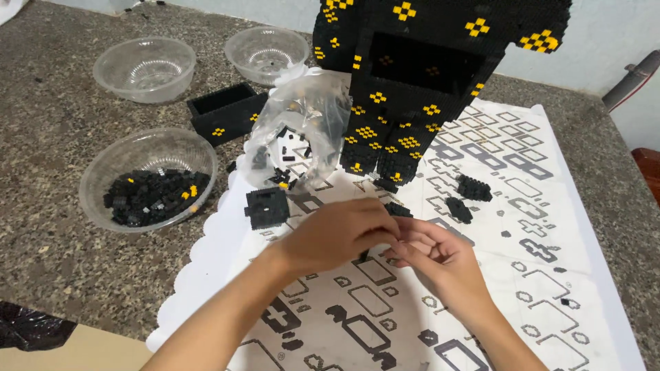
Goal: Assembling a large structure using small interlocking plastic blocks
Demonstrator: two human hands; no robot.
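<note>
My left hand (340, 237) and right hand (436, 257) pinch tiny black plastic bricks (395, 209), hard and a bit shiny. The big model (412, 75) is bumpy black and yellow plastic. The paper sheet (543, 288) looks smooth and matt. The bag (302, 117) is thin, crinkly, see-through plastic. The bowls (144, 65) are clear, glossy plastic. The table (48, 137) is speckled stone, a little rough.

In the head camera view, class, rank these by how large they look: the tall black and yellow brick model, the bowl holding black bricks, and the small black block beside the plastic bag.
1. Brick model, largest, though cropped by the frame.
2. Bowl of bricks.
3. Small black block, smallest.
</note>
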